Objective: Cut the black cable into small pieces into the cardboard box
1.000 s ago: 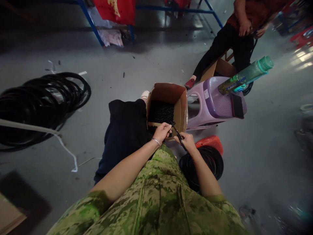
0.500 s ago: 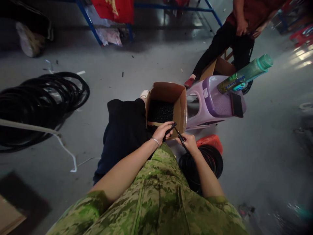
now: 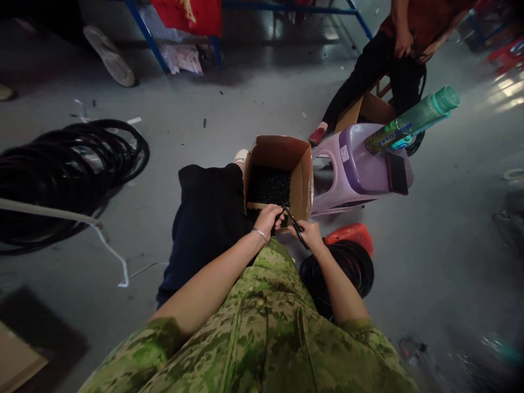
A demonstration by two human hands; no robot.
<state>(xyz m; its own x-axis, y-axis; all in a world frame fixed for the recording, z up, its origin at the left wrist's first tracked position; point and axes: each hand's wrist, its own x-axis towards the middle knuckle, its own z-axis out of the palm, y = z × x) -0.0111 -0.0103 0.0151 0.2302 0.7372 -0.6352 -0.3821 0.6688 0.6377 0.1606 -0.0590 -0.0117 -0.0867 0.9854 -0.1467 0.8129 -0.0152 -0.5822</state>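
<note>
My right hand point(image 3: 309, 234) is closed round a long, slim black scissors-like tool point(image 3: 298, 230). Its tip points away from me and up to the fingers of my left hand point(image 3: 268, 219). Those fingers are closed on a small black piece point(image 3: 282, 212), mostly hidden; its exact kind cannot be made out. Both hands are over the near edge of an open cardboard box point(image 3: 282, 150). Inside the box lies a heap of small black pieces point(image 3: 268, 185).
Right of the box stands a purple stool point(image 3: 360, 155) with a green bottle point(image 3: 426, 120) and a phone point(image 3: 397, 173). Coiled black hose point(image 3: 82, 164) lies left; another black coil point(image 3: 354, 267) lies by my right arm. A seated person point(image 3: 380, 65) is at the upper right.
My right hand and the tool have shifted slightly left, and the tool's tip has moved left. My left fingers have curled in and the black piece shows less. A shoe at upper left has moved right.
</note>
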